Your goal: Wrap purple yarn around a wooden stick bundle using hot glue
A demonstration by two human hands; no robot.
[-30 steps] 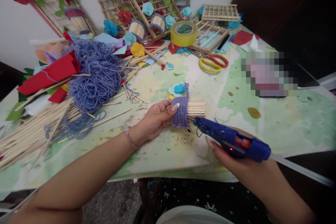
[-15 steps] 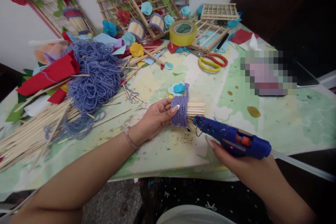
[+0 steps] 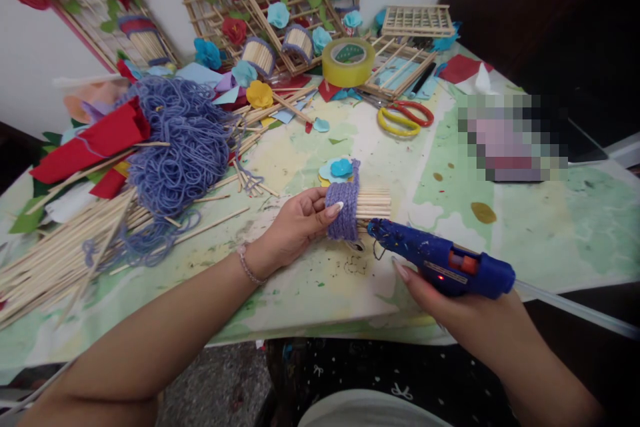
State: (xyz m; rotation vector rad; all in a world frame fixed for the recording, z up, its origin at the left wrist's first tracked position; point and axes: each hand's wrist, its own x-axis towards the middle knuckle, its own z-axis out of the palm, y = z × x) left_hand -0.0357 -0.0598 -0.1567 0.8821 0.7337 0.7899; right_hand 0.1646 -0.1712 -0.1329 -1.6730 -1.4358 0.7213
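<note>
My left hand (image 3: 300, 223) grips a small bundle of wooden sticks (image 3: 374, 203) wrapped at one end in purple yarn (image 3: 343, 221). The thumb presses on the yarn, and the bare stick ends point right. In my right hand (image 3: 450, 313) is a blue hot glue gun (image 3: 430, 253), a small red light glowing on its side and a clear glue stick (image 3: 570, 307) sticking out behind. Its nozzle is at the lower edge of the bundle, by the yarn's border; whether it touches I cannot tell. Just beyond the bundle lies a blue felt flower (image 3: 342, 167).
A tangled purple yarn heap (image 3: 177, 140) and loose wooden sticks (image 3: 65, 250) lie at left. Farther back are a yellow tape roll (image 3: 349, 73), scissors (image 3: 400, 121) and stick lattices (image 3: 417, 21) with paper flowers. A pixelated patch (image 3: 510, 143) covers something at right.
Almost nothing differs. The glue gun has shifted very slightly left at the bundle's lower edge; my left hand holds the bundle in the same place.
</note>
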